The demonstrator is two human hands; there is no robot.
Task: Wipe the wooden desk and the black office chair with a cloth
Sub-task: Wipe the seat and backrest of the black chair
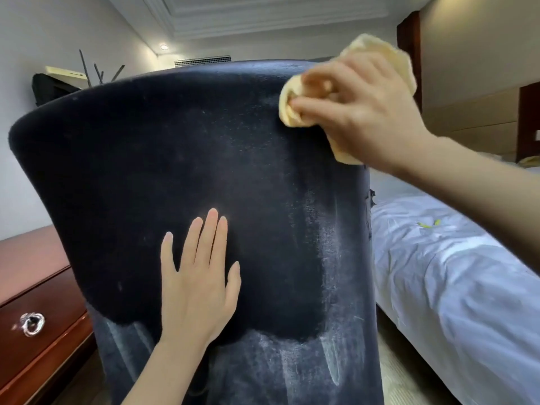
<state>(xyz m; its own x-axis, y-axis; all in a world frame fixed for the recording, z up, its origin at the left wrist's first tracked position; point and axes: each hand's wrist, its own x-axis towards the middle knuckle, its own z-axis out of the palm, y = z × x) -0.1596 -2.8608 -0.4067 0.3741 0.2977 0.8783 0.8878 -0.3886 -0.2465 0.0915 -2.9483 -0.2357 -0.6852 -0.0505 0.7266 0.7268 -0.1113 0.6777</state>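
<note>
Yellow cloth (295, 106) bunched in my right hand (365, 112), wiping chair back (146, 147) top; left hand (198, 276) flat, bracing. Next: dusty lower edge.

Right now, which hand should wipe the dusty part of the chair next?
The right hand: it already grips the yellow cloth against the chair back. The left hand lies flat, steadying the chair.

A white-sheeted bed (455, 276) stands right, a lit ceiling lamp (164, 47) above pale walls.
</note>
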